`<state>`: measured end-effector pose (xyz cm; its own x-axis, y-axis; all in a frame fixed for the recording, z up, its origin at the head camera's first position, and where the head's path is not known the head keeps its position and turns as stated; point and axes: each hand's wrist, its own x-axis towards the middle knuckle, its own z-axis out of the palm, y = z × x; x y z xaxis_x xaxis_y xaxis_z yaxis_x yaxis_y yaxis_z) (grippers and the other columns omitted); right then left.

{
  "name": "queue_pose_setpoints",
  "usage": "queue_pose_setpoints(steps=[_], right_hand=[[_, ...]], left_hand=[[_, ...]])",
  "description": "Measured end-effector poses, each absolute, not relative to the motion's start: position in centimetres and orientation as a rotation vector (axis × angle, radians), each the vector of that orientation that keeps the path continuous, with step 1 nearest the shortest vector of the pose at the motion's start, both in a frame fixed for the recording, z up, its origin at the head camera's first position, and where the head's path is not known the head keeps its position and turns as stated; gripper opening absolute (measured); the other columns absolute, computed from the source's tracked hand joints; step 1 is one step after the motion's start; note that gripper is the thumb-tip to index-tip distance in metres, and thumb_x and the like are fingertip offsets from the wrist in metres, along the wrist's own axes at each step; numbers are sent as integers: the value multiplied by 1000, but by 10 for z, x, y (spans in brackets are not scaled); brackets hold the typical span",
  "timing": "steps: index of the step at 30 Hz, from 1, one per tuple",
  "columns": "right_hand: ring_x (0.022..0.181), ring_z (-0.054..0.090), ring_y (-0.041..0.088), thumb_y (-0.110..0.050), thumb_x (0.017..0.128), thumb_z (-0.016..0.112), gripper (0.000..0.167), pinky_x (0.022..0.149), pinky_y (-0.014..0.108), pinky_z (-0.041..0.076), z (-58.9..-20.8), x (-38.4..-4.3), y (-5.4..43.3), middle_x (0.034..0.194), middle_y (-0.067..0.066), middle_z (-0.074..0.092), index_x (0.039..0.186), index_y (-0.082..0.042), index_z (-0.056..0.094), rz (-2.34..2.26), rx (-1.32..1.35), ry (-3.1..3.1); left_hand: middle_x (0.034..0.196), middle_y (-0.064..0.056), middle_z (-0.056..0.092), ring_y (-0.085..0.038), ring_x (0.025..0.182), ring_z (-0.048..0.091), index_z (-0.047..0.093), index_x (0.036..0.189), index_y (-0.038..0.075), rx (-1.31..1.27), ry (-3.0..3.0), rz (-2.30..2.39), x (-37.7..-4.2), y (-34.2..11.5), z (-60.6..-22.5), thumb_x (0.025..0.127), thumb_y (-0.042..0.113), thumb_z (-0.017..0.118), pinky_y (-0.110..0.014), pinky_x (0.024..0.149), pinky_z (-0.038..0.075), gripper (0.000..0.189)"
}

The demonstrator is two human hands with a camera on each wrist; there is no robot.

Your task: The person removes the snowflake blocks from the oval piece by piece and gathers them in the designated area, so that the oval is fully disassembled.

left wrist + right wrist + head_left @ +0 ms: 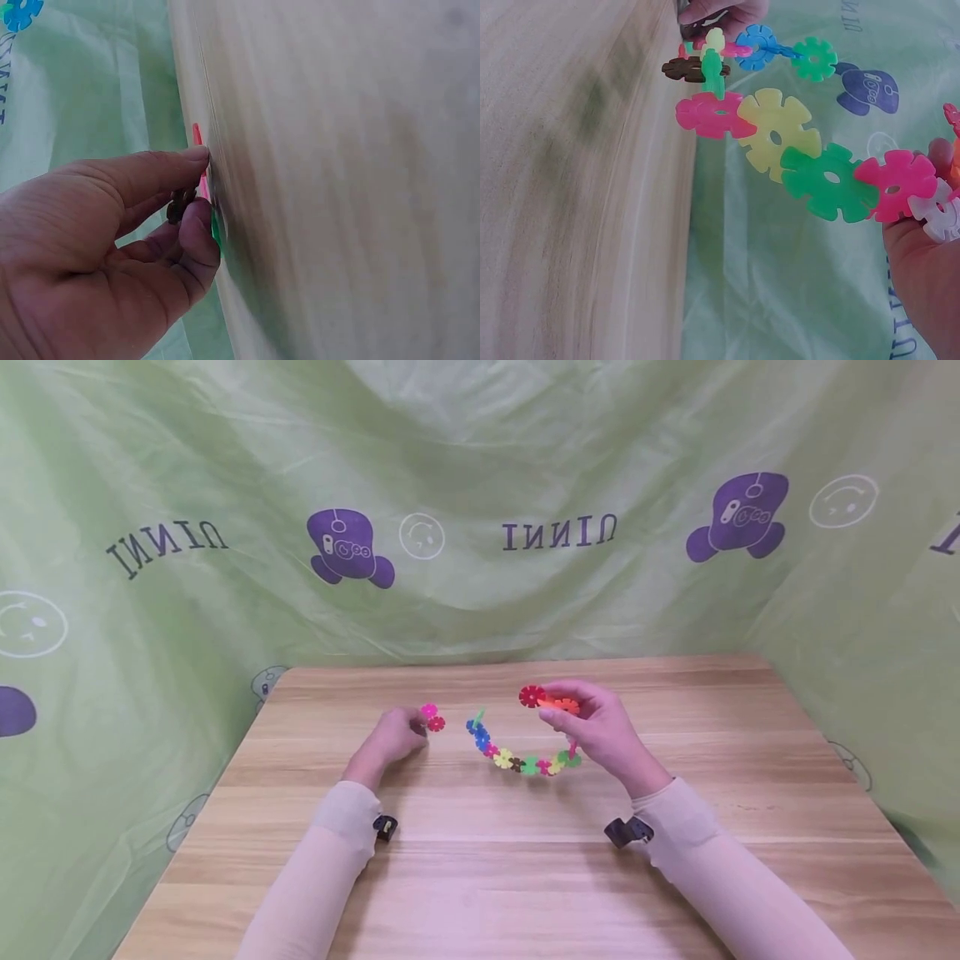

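My right hand (603, 731) is raised over the table, gripping one end of a chain of interlocking snowflake discs (530, 766). Orange and red discs (532, 697) show at its fingertips, while the rest of the chain hangs in a curve toward the left. In the right wrist view, a yellow disc (778, 135) and a green disc (831, 182) are slotted together edge to edge. Low at the tabletop, my left hand (395, 737) pinches a brown snowflake disc (178, 208), partly hidden by the fingers. Pink and red discs (436, 724) lie by its fingertips, with a green one (216, 227) beside them.
The wooden table (480, 877) stretches under both arms. A green curtain (465, 618) with purple prints hangs behind it and at both sides. Dark wrist-camera mounts (628, 832) sit on the cuffs.
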<state>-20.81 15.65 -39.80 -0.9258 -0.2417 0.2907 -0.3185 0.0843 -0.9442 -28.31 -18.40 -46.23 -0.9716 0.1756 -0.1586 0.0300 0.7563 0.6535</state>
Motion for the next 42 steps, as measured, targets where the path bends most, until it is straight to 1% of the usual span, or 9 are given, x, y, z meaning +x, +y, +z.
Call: queue_pose_setpoints(steps=[11, 16, 19, 23, 27, 29, 33, 37, 42], right_hand=[[77, 62, 27, -21, 88, 76, 38, 58, 29, 53, -397, -206, 155, 104, 11, 66, 124, -13, 66, 1990, 572, -2286], [78, 62, 28, -19, 88, 76, 38, 59, 29, 53, -396, -206, 154, 104, 12, 66, 124, -11, 66, 1998, 586, -2276], [79, 62, 31, -15, 88, 75, 38, 59, 28, 53, -397, -206, 154, 104, 12, 67, 124, -10, 65, 2006, 583, -2273], [78, 61, 31, -11, 89, 74, 38, 58, 31, 53, -397, -206, 154, 104, 11, 67, 126, -9, 64, 2000, 568, -2290], [75, 61, 24, -7, 90, 72, 38, 58, 35, 53, -393, -203, 152, 104, 15, 66, 126, -6, 63, 1977, 557, -2322], [74, 61, 21, -8, 90, 72, 37, 58, 35, 53, -387, -199, 151, 103, 17, 66, 126, -4, 63, 1962, 553, -2336], [75, 61, 24, -9, 91, 71, 36, 59, 32, 53, -376, -191, 147, 101, 16, 66, 125, -1, 62, 1952, 567, -2327], [77, 61, 31, -12, 90, 73, 37, 59, 32, 53, -387, -197, 148, 100, 11, 67, 125, -5, 64, 1966, 568, -2317], [78, 61, 34, -10, 90, 72, 36, 58, 35, 53, -396, -204, 149, 102, 14, 67, 125, -6, 64, 1967, 552, -2338]], left_hand=[[107, -11, 66, -28, 102, 61, 66, 117, 1, 173, 2757, 1020, -284, -186, -463, 80, -2, 73, -43, 94, 50, 37], [122, -17, 62, -34, 113, 58, 60, 128, 1, 111, 2754, 1041, -279, -187, -457, 81, 3, 74, -49, 101, 45, 49], [129, -19, 58, -36, 118, 54, 59, 131, 2, 81, 2762, 1032, -277, -186, -450, 84, 8, 73, -52, 102, 43, 49], [121, -16, 61, -32, 107, 62, 60, 130, 3, 119, 2742, 1072, -274, -180, -439, 88, 12, 71, -47, 93, 49, 44], [105, -8, 67, -25, 88, 67, 64, 125, 5, 271, 2717, 1191, -266, -167, -424, 89, 17, 72, -38, 76, 56, 39], [101, -4, 68, -21, 87, 65, 66, 122, 6, 392, 2730, 1237, -259, -157, -414, 89, 19, 73, -34, 71, 56, 36], [95, 0, 69, -16, 86, 64, 69, 117, 8, 626, 2725, 1345, -242, -134, -391, 89, 19, 73, -32, 71, 56, 30], [91, 2, 69, -15, 82, 64, 70, 115, 9, 791, 2681, 1454, -227, -116, -372, 89, 13, 74, -31, 70, 56, 27], [89, 1, 70, -11, 77, 64, 70, 114, 5, 1031, 2705, 1493, -218, -101, -364, 88, 8, 74, -27, 69, 56, 27]])
